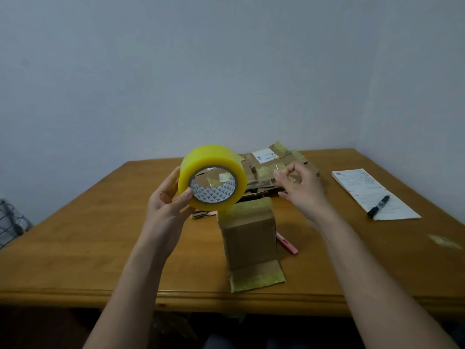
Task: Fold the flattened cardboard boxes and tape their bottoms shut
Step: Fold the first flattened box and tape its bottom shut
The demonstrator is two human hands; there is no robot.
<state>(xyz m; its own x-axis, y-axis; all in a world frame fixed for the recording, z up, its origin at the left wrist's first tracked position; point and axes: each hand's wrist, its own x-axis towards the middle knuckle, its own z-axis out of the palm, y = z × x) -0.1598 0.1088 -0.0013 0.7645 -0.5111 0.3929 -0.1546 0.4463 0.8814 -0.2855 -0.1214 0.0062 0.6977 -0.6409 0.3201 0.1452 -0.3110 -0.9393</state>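
My left hand point(164, 207) holds a yellow roll of tape point(212, 176) up above the table, thumb on the rim of its core. My right hand point(300, 190) is raised to the right of the roll, with thumb and forefinger pinching what looks like the tape's free end; a faint translucent strip runs between roll and fingers. Below them a folded cardboard box point(247, 235) stands on the wooden table point(88, 248), one flap point(256, 275) with old tape lying out toward me. Behind it lies a pile of flattened cardboard boxes point(274, 159).
A pink utility knife point(288, 245) lies just right of the box. A pad of paper forms point(370, 192) with a black marker point(378, 205) on it sits at the right. A wire basket point(11, 221) is off the table's left side. A wall stands close behind.
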